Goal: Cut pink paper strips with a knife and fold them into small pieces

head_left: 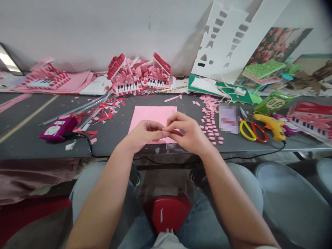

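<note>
My left hand (145, 135) and my right hand (185, 131) meet fingertip to fingertip just above a pink foam sheet (141, 116). Both are closed in a pinch. A reddish-pink sliver shows under the right fingers, but what the fingertips hold is too small and too covered to make out. Right of the right hand lie several short pink rolls (212, 126) in loose rows. Small pink strips (209, 102) are heaped behind them. A small clear piece (170, 146) sits at the sheet's front edge.
Scissors (252, 130), a yellow glue gun (271, 124) and a phone-like pixelated item (228, 119) lie at right. A purple device (58, 128) with a black cable and red scraps (103, 112) are at left. Pink miniature pianos (127, 77) stand against the wall.
</note>
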A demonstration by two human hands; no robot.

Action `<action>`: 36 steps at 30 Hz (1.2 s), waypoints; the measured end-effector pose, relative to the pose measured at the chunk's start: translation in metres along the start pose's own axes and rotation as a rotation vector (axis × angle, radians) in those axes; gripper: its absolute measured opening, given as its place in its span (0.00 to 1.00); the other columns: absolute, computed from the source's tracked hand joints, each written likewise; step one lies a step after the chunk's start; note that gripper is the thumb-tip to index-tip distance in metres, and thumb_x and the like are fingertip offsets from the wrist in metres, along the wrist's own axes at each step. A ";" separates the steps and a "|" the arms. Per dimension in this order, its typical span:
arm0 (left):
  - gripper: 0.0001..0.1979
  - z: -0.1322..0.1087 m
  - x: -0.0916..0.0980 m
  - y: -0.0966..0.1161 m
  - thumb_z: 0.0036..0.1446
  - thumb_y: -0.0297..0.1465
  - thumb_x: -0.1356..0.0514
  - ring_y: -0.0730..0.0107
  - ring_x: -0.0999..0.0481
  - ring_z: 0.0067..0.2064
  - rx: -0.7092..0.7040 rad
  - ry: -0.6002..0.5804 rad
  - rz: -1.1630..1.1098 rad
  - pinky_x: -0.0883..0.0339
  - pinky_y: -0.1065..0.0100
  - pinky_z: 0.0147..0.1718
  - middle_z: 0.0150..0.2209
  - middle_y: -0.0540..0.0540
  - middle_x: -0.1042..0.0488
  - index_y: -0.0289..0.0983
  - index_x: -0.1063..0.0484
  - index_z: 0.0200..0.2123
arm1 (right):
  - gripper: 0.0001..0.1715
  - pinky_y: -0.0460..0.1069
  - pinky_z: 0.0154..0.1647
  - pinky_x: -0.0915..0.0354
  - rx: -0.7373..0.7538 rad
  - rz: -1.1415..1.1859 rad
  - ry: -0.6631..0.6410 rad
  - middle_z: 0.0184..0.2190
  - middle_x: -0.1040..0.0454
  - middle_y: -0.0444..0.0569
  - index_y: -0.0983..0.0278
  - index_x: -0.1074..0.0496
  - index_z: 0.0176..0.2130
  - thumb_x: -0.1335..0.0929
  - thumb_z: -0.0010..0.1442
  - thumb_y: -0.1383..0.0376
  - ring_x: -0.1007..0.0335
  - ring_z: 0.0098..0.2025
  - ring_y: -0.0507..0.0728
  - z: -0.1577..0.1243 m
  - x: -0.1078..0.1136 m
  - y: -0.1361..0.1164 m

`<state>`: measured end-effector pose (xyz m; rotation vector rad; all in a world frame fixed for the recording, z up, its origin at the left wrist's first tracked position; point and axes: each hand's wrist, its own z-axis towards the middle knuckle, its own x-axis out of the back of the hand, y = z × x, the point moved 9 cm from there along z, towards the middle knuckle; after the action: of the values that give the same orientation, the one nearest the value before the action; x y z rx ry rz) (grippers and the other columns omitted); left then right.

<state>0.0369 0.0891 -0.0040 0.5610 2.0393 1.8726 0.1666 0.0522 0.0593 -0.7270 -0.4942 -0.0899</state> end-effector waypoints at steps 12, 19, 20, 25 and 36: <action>0.17 -0.001 0.000 0.003 0.44 0.42 0.21 0.76 0.36 0.25 0.005 0.005 -0.025 0.45 0.72 0.23 0.23 0.51 0.29 0.36 0.16 0.31 | 0.07 0.52 0.45 0.29 -0.032 -0.028 0.046 0.40 0.25 0.48 0.61 0.23 0.33 0.28 0.65 0.69 0.27 0.42 0.55 -0.001 0.001 0.004; 0.17 -0.001 0.001 0.003 0.44 0.41 0.21 0.77 0.36 0.25 0.006 0.016 -0.048 0.44 0.73 0.23 0.23 0.51 0.28 0.36 0.16 0.32 | 0.06 0.52 0.45 0.29 0.005 -0.015 0.030 0.42 0.24 0.49 0.61 0.22 0.36 0.29 0.65 0.70 0.26 0.44 0.55 0.000 -0.002 -0.001; 0.17 -0.002 0.001 0.002 0.44 0.41 0.20 0.77 0.36 0.24 0.011 0.015 -0.053 0.44 0.73 0.23 0.23 0.51 0.29 0.36 0.15 0.32 | 0.07 0.52 0.45 0.29 0.005 -0.028 0.060 0.40 0.25 0.48 0.62 0.24 0.34 0.28 0.65 0.71 0.26 0.42 0.55 0.000 0.000 -0.001; 0.16 -0.001 0.004 0.000 0.46 0.41 0.21 0.77 0.35 0.26 0.002 0.021 -0.056 0.42 0.73 0.25 0.25 0.50 0.26 0.36 0.15 0.34 | 0.05 0.53 0.49 0.29 0.014 -0.024 0.023 0.46 0.25 0.51 0.61 0.22 0.40 0.29 0.66 0.70 0.26 0.47 0.56 0.000 -0.005 0.000; 0.17 -0.001 0.006 0.001 0.46 0.42 0.22 0.75 0.32 0.26 -0.006 0.039 -0.030 0.39 0.72 0.25 0.27 0.48 0.23 0.37 0.15 0.34 | 0.07 0.54 0.51 0.29 -0.004 -0.038 0.006 0.48 0.24 0.52 0.60 0.21 0.41 0.30 0.66 0.70 0.25 0.50 0.57 0.000 -0.006 0.001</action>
<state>0.0318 0.0914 -0.0027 0.4933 2.0543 1.8864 0.1616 0.0529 0.0559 -0.7215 -0.5022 -0.1290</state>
